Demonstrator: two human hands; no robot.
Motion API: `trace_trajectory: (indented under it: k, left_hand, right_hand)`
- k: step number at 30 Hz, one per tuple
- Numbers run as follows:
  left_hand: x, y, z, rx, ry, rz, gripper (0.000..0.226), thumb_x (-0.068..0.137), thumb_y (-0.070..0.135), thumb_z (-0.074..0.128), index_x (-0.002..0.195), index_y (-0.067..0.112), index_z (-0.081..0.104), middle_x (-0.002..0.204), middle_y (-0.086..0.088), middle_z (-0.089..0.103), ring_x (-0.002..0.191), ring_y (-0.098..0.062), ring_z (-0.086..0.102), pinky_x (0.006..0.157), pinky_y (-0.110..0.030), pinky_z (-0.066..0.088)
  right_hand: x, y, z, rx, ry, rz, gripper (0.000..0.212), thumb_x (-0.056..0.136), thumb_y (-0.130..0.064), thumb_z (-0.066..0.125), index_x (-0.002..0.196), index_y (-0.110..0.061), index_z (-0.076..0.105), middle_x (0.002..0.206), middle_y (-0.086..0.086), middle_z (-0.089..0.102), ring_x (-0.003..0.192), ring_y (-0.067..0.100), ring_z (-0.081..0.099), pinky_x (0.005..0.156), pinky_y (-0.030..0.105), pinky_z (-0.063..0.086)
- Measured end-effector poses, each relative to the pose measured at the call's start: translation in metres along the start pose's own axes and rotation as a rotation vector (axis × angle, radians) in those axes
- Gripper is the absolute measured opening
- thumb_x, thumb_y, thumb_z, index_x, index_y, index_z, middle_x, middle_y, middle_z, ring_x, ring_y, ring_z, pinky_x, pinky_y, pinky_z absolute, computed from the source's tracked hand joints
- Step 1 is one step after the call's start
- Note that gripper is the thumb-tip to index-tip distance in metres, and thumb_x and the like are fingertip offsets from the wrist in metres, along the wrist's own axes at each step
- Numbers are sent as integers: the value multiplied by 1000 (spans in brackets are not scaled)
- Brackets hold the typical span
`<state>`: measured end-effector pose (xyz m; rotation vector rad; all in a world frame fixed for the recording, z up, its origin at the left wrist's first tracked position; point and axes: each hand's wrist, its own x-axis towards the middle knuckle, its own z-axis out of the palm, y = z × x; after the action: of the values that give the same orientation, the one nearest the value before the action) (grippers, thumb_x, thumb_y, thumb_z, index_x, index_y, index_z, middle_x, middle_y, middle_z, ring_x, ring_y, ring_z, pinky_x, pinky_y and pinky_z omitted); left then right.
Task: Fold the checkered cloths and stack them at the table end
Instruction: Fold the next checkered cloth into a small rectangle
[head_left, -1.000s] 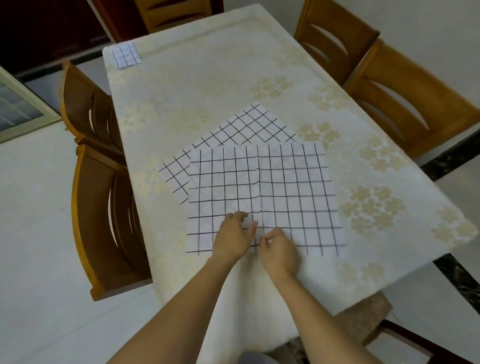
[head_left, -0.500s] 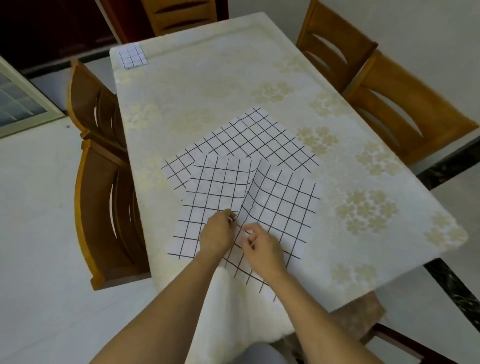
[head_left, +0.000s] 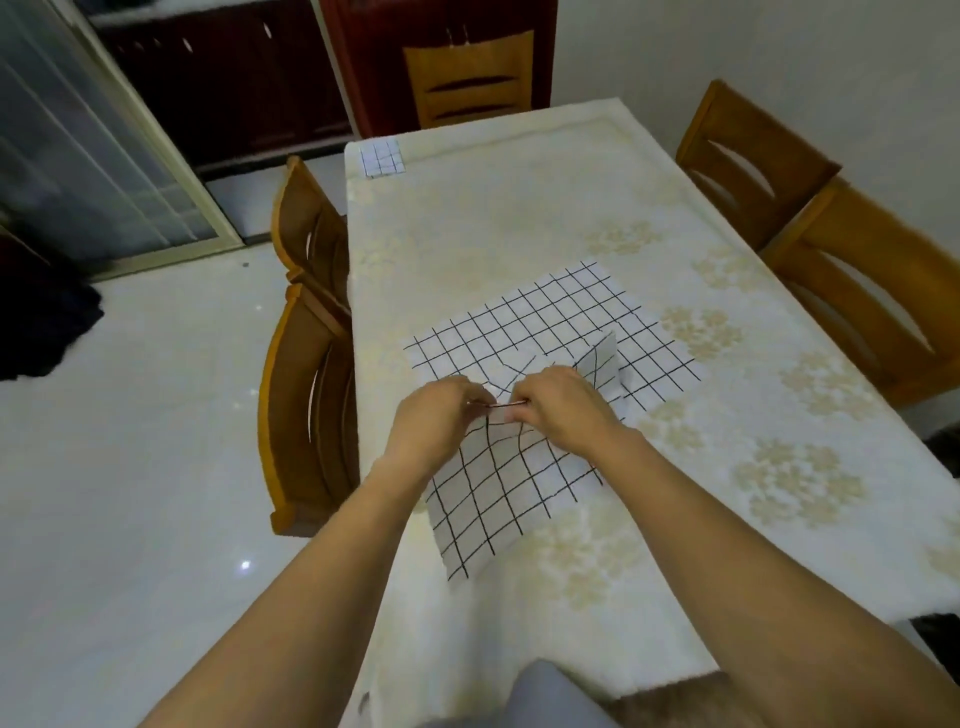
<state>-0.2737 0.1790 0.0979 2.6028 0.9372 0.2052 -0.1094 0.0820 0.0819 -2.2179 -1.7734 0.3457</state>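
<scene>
Hands nearly touch: left hand and right hand each pinch the near checkered cloth at its middle, raising it off the worktop, seemingly to set a fold. Second cloth lies flat beneath; folded cloth marks the far-corner stack.

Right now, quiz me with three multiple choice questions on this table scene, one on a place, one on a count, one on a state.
1. Where is the small folded cloth? A) far left corner of the table B) on a chair C) on the floor
2. How many checkered cloths show? A) two B) three C) five
3. The nearest cloth is: A) lying untouched B) fully folded C) pinched by the left grip and right grip
Answers: 1 A, it sits at that corner. 2 B, one folded, one flat cloth, one held. 3 C, both pinch its bunched middle.
</scene>
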Motion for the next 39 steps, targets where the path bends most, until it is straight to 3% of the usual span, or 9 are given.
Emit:
trace_trajectory:
  k: [3,17,22,24,26,28,30,36,39]
  left_hand:
    - [-2,-17,-21,-34,40,-42,17,98,31,61,107,29,75,109,8,73,100,-17,66,81,-39,55]
    - [8,-38,-66,-88,209,-24,19,96,34,63,108,24,75,103,3,76,96,-19,69,82,-42,56]
    - [21,2,-56,92,98,142,54,87,45,71,137,33,55,141,6,58,136,-20,47,119,-51,25]
    - [25,23,-51,56,39,230,60,88,43,70,143,34,47,143,6,55,139,-18,42,123,-48,14]
    - [31,34,-48,18,16,266,50,91,40,68,138,30,52,130,5,65,127,-19,52,118,-42,24]
    - [35,38,-49,38,14,275,27,94,37,65,119,26,65,106,1,74,104,-27,63,92,-37,43]
    - [38,35,-50,89,26,284,14,95,34,64,101,23,71,89,-1,75,88,-30,65,74,-36,47]
    - [38,19,-56,83,-19,223,11,96,31,64,96,21,70,88,-4,74,87,-32,66,71,-41,54]
    - [37,14,-58,62,-33,198,10,96,29,64,96,20,70,88,-5,74,87,-32,65,72,-42,54]
  right_hand:
    - [0,-2,-15,81,-9,41,25,90,-46,63,87,-23,70,81,-4,69,82,19,62,65,30,39]
    - [-8,11,-74,81,159,120,27,91,-50,61,87,-25,71,79,-7,65,81,19,59,69,33,46]
    - [-10,-5,-72,140,148,73,23,90,-47,63,83,-26,71,76,-9,64,80,19,61,73,39,52]
    - [-9,-13,-74,125,152,38,22,91,-45,63,85,-26,72,79,-6,66,80,18,60,73,40,52]
    - [-11,-17,-77,118,169,15,20,91,-43,62,87,-26,72,80,-4,67,79,19,60,72,41,51]
    - [-14,-15,-82,121,185,20,21,90,-45,63,85,-26,72,77,-6,66,77,18,59,70,39,51]
    - [-17,-7,-86,149,183,48,24,89,-47,65,84,-25,72,74,-8,66,75,17,60,69,38,50]
    - [-28,35,-97,209,179,160,15,86,-39,71,83,-25,72,78,-8,71,77,14,64,75,40,54]
    - [-29,52,-106,67,128,227,12,87,-36,70,85,-24,72,82,-4,72,85,22,65,80,40,51]
